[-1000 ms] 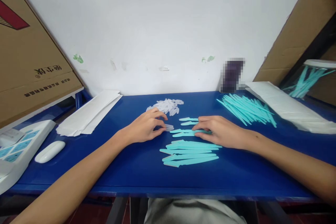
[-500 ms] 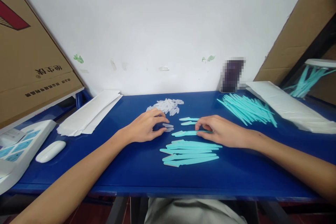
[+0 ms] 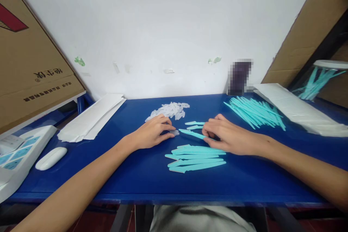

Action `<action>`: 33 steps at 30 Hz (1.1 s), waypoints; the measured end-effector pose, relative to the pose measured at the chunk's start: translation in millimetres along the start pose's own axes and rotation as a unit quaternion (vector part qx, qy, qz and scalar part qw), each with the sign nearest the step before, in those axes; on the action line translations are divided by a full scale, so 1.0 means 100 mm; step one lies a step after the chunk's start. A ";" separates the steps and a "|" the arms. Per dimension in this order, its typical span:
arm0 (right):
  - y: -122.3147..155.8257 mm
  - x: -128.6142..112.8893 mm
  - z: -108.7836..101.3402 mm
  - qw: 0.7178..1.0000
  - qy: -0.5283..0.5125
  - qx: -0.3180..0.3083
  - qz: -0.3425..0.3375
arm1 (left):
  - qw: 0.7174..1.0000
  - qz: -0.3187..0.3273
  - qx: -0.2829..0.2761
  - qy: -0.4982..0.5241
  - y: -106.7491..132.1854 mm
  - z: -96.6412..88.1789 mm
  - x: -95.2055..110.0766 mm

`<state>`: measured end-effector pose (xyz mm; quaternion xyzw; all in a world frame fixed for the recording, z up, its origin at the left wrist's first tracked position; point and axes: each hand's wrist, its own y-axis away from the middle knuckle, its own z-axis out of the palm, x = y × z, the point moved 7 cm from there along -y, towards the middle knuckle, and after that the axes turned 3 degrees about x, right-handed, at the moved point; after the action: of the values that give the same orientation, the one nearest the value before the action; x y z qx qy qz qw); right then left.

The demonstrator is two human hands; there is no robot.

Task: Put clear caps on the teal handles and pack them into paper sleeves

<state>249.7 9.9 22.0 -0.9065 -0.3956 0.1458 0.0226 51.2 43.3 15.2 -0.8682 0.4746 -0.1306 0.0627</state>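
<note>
My left hand (image 3: 150,132) is closed in a pinch on a small clear plastic blade cap (image 3: 176,132), whose tip pokes out past the fingers. My right hand (image 3: 230,136) grips the handle of a turquoise eyebrow razor (image 3: 192,134); the razor's blade end points left toward the cap, a little apart from it. Two loose razors (image 3: 194,123) lie just beyond, partly behind my right fingers. Nearer to me rests a group of several razors (image 3: 197,161), blade ends to the left. A heap of clear caps (image 3: 171,110) sits behind my left hand.
A large pile of turquoise razors (image 3: 254,112) is at the back right, beside a white paper packet (image 3: 301,110) and a clear tub (image 3: 320,79) of razors. On the left are white packets (image 3: 92,117), a white computer mouse (image 3: 51,158) and a white tray (image 3: 29,156).
My left fingers have closed on a cap that lay between them. My right hand has lifted the razor's blade end and angled it slightly away from me.
</note>
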 end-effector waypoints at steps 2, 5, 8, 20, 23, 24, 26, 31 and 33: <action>0.00 0.04 -0.03 0.999 -0.005 0.027 0.022 | 1.000 -0.005 0.002 0.002 0.00 0.00 -0.01; 0.00 0.13 -0.05 0.995 -0.053 0.067 0.054 | 1.000 -0.016 0.005 0.011 0.00 -0.01 -0.03; 0.01 0.21 -0.04 0.987 -0.112 0.103 0.058 | 0.999 -0.028 0.004 0.025 0.00 0.00 -0.05; 0.01 0.28 -0.11 0.978 -0.048 0.190 0.073 | 0.994 -0.026 0.043 0.095 0.00 -0.05 0.00; 0.02 0.32 -0.11 0.970 -0.067 0.211 0.102 | 0.985 -0.038 0.109 0.127 -0.01 -0.15 0.01; 0.02 0.34 -0.12 0.966 -0.076 0.219 0.110 | 0.982 -0.039 0.130 0.128 -0.01 -0.18 0.01; 0.04 0.36 -0.11 0.960 -0.092 0.235 0.123 | 0.979 -0.035 0.157 0.124 0.00 -0.22 0.03; 0.09 0.38 -0.14 0.946 -0.126 0.265 0.135 | 0.982 -0.037 0.148 0.109 0.00 -0.17 0.01; 0.09 0.35 -0.15 0.946 -0.146 0.261 0.124 | 0.987 -0.035 0.129 0.092 0.00 -0.14 0.00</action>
<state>283.1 30.0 26.6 -0.8796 -0.2272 0.3764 0.1817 47.3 43.7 28.9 -0.8530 0.4272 -0.2723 0.1254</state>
